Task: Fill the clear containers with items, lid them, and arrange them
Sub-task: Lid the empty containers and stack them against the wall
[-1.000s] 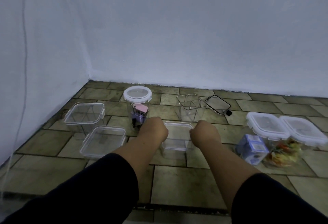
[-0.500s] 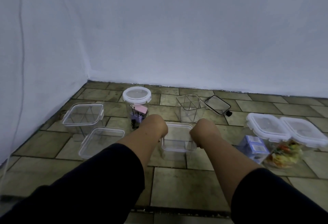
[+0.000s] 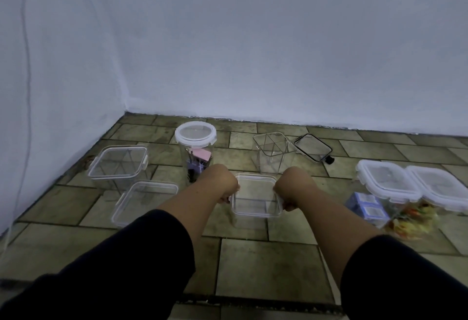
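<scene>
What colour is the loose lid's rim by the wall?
Black, on the loose lid; head view.

- Dim, cool, bluish light is covering the whole scene; no lamp or window is showing.
- The white wall [image 3: 278, 41] is taking most of the light, while the tiled floor [image 3: 266, 264] is staying murky.
- Shadows are lying soft and faint, without hard edges.
- The dark sleeves [image 3: 121, 274] are losing all detail near the bottom edge.
- Wide-angle distortion is bending the tile lines and the cable [image 3: 26, 66] at the left.
- Fine detail is looking soft and smeared throughout.
</scene>
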